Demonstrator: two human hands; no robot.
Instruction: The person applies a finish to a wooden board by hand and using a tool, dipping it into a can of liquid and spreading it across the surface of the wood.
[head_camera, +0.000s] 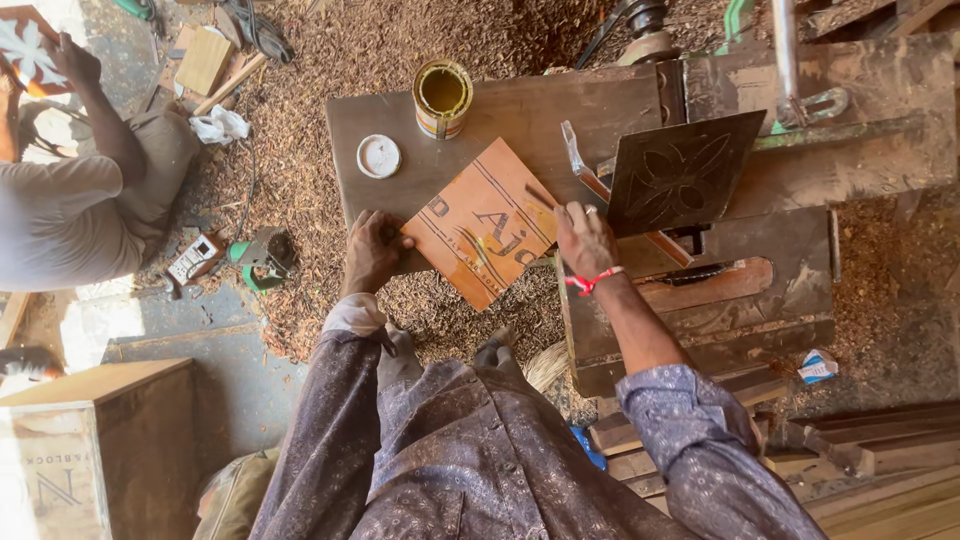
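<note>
My left hand (372, 250) grips the left corner of an orange square board (485, 230) with dark printed markings, lying on a dark wooden slab (520, 115). My right hand (585, 238), with a red thread at the wrist, rests on the board's right edge and pinches a thin brush or stick against it. An open tin of yellowish liquid (442, 97) stands on the slab just beyond the board, and its white lid (378, 156) lies to the left of it.
A dark square panel carved with a flower pattern (680, 172) leans to the right of my right hand. Wood shavings cover the ground. Another person (80, 190) sits at the far left holding a patterned tile. A green power tool (258, 256) lies near them. A wooden crate (100, 450) stands at lower left.
</note>
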